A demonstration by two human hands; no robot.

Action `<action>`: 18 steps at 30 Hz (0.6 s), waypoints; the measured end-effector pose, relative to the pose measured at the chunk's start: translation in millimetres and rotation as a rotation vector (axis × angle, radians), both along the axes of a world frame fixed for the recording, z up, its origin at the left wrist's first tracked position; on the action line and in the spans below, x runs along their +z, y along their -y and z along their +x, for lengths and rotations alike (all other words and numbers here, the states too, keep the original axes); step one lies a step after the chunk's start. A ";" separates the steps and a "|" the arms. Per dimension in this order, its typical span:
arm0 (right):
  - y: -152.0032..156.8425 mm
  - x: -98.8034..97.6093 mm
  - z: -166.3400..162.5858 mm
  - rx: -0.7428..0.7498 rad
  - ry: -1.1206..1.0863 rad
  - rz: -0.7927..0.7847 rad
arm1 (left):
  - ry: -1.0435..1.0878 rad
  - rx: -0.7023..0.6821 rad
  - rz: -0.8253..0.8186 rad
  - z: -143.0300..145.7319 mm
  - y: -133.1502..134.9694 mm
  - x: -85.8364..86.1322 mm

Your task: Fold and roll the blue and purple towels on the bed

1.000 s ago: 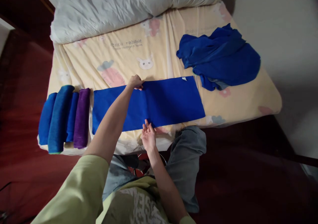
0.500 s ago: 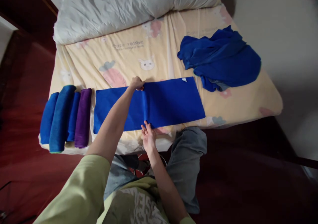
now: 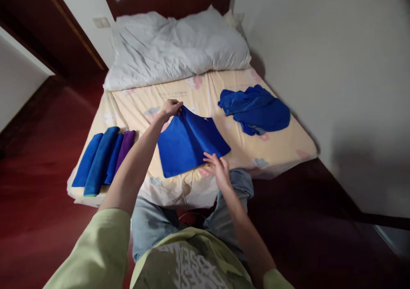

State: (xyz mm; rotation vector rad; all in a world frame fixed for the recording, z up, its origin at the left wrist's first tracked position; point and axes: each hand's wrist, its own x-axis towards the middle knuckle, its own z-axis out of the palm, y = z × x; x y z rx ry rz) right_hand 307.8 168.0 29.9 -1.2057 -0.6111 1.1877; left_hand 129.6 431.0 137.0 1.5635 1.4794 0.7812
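A bright blue towel (image 3: 188, 145) lies near the front edge of a bed with a yellow cartoon-print sheet (image 3: 282, 141). My left hand (image 3: 171, 107) pinches the towel's far edge and holds it lifted off the sheet. My right hand (image 3: 218, 166) grips the near edge at the towel's right side. The towel hangs as a sagging fold between my two hands, with its left part still resting on the sheet.
Several rolled towels, blue ones (image 3: 96, 160) and a purple one (image 3: 125, 147), lie side by side at the bed's left front corner. A crumpled blue cloth (image 3: 256, 109) sits at the right. A white duvet (image 3: 176, 45) covers the bed's head. A white wall (image 3: 320, 66) runs along the right.
The towel lay flat as a long strip; now both hands have taken hold of its edges and lifted it into a fold. My head has risen, showing more of the room.
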 end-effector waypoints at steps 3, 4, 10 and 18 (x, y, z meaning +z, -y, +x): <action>-10.8 47.7 35.9 -0.020 0.225 0.123 | 0.040 0.009 0.141 -22.0 17.0 48.7; -15.3 63.8 46.1 -0.040 0.312 0.163 | 0.053 0.009 0.188 -29.3 23.3 63.0; -50.6 150.8 79.2 -0.202 0.763 0.456 | 0.103 0.084 0.401 -67.8 60.0 126.4; -82.1 225.9 60.5 -0.161 0.778 0.579 | 0.218 0.200 0.440 -119.2 82.4 162.4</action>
